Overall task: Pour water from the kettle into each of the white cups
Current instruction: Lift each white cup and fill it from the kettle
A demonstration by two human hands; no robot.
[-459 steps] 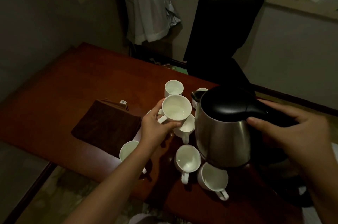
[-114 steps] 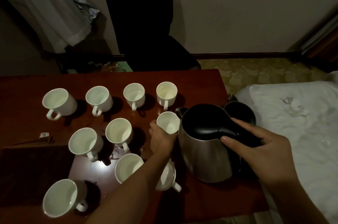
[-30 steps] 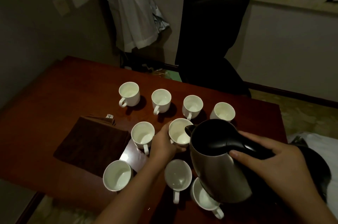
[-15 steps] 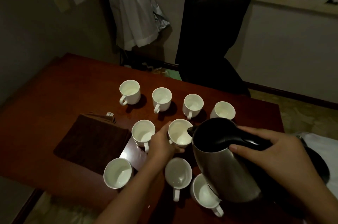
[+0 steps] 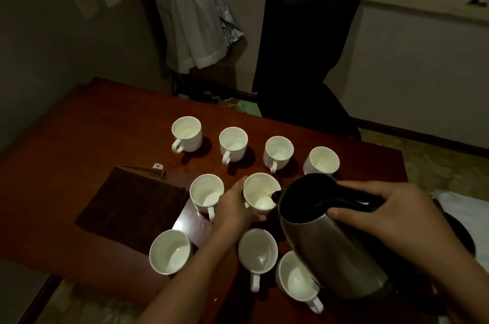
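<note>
Now pouring: R hand (image 5: 394,213) grips kettle (image 5: 325,241) handle, tilted w/ spout over mid-row cup (image 5: 260,195). L hand (image 5: 234,208) wraps that cup, prob to steady it vs tipping. Other cups sit around on table (image 5: 79,133).

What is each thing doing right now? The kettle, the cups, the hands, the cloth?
Kettle: tilted, spout over the held cup.
Held cup: upright, steadied on the table.
Left hand: holds that cup.
Right hand: grips the kettle handle.
Other cups: upright; contents unclear.
Brown cloth: folded flat.
</note>
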